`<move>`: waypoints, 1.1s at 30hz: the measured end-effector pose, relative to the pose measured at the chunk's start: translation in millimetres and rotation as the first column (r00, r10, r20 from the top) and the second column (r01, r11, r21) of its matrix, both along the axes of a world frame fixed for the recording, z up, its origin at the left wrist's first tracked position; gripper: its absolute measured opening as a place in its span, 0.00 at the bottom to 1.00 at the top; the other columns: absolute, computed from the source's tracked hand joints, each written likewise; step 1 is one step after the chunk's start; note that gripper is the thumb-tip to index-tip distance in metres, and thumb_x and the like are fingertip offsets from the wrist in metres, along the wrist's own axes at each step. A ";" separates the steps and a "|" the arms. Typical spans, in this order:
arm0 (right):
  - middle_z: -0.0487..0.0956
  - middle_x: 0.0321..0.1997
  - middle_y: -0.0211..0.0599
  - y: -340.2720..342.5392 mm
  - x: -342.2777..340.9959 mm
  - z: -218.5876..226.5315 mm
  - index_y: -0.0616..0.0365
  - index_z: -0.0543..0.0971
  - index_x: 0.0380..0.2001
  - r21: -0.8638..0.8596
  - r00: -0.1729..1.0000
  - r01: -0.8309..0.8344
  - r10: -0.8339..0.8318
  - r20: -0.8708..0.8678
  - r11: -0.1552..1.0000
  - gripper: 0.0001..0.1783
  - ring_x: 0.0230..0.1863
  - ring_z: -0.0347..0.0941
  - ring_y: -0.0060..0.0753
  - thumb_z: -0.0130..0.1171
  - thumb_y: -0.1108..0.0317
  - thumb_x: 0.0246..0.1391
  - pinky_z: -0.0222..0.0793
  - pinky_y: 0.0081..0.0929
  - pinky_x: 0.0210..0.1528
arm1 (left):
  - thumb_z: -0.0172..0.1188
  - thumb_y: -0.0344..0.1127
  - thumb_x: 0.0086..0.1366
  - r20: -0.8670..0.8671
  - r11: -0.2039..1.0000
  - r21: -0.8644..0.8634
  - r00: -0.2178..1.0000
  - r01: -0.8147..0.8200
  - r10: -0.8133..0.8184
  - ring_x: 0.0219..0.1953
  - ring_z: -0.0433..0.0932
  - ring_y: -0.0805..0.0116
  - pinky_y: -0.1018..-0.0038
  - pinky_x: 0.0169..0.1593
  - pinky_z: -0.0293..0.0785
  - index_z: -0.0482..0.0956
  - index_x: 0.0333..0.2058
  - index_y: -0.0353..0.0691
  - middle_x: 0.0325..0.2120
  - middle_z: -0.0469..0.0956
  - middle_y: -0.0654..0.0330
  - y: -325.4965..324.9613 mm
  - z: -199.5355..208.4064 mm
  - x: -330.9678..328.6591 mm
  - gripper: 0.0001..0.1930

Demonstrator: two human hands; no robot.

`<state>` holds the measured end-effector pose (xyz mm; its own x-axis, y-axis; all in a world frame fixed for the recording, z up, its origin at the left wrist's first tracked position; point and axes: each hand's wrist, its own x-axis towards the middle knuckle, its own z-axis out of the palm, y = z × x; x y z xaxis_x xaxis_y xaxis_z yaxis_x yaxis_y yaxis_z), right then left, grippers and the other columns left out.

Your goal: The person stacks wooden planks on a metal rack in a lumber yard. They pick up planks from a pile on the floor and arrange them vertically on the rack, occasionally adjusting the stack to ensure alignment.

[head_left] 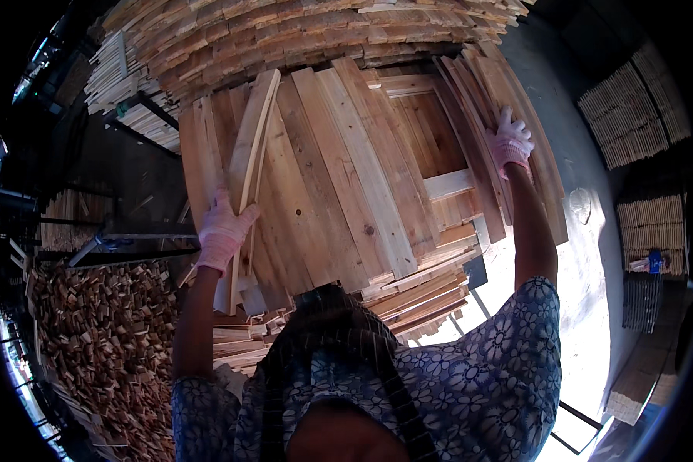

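A layer of wooden boards (316,177) lies side by side on a stack in front of me. My left hand (227,227), in a pale pink glove, is closed round the near part of a narrow board (254,138) that rests tilted over the others. At the right of the stack, my right hand (510,144), gloved alike, has its fingers bent over long boards (535,150) that overlap along that side. Between the two groups a gap shows lower boards (423,127) and a pale crosspiece (448,184).
A tall pile of boards (285,35) stands beyond the stack. Many short wood offcuts (104,339) are heaped at lower left, near a dark metal frame (150,231). Bundled strips (631,108) stand along the right, across a grey floor (554,92).
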<state>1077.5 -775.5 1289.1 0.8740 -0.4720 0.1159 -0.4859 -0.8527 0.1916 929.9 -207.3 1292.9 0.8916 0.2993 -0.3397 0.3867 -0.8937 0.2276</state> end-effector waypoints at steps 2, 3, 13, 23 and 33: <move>0.71 0.61 0.54 10.4 2.0 12.9 0.36 0.57 0.70 0.046 1.000 0.005 -0.004 -0.020 0.999 0.42 0.61 0.71 0.61 0.61 0.44 0.55 0.69 0.58 0.57 | 0.63 0.59 0.61 0.147 1.000 0.024 0.989 0.003 -0.007 0.61 0.69 0.35 0.49 0.63 0.68 0.47 0.72 0.42 0.64 0.66 0.41 3.6 -14.6 -8.8 0.50; 0.71 0.61 0.54 14.6 3.2 14.2 0.36 0.57 0.69 0.067 0.999 0.008 -0.006 -0.035 0.998 0.42 0.61 0.71 0.61 0.62 0.44 0.54 0.71 0.57 0.56 | 0.64 0.58 0.61 0.215 0.999 0.035 0.977 0.003 -0.011 0.61 0.68 0.34 0.49 0.63 0.68 0.47 0.72 0.42 0.64 0.65 0.41 5.8 -21.3 -12.8 0.50; 0.71 0.54 0.62 94.1 -15.7 5.8 0.34 0.55 0.75 0.546 0.859 -0.491 0.481 0.175 0.679 0.50 0.53 0.74 0.64 0.68 0.52 0.51 0.70 0.47 0.59 | 0.65 0.57 0.59 0.277 0.999 0.024 0.959 0.049 -0.053 0.59 0.72 0.43 0.55 0.61 0.70 0.59 0.68 0.44 0.57 0.70 0.41 -21.2 -6.6 49.9 0.44; 0.71 0.56 0.51 281.5 -47.5 34.7 0.32 0.57 0.72 0.362 0.285 -0.875 0.946 -0.153 0.322 0.43 0.58 0.68 0.61 0.64 0.47 0.56 0.62 0.51 0.63 | 0.68 0.46 0.63 0.134 0.074 -0.991 0.767 0.112 0.628 0.42 0.81 0.67 0.67 0.43 0.82 0.65 0.63 0.39 0.43 0.79 0.54 49.2 44.7 -90.6 0.35; 0.76 0.49 0.47 188.2 -109.1 -0.9 0.65 0.77 0.52 0.389 0.607 -0.790 0.510 0.609 0.475 0.16 0.52 0.75 0.46 0.55 0.68 0.65 0.71 0.38 0.56 | 0.69 0.55 0.62 0.142 0.266 -0.959 0.646 -0.099 0.750 0.34 0.78 0.74 0.72 0.33 0.79 0.56 0.70 0.53 0.43 0.74 0.63 126.3 41.3 -151.5 0.43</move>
<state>968.4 -587.3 1288.2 0.8926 0.1388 0.4290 0.3609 -0.7902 -0.4953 778.3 -81.0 1334.2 0.8034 0.5431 -0.2440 0.1653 0.1902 0.9677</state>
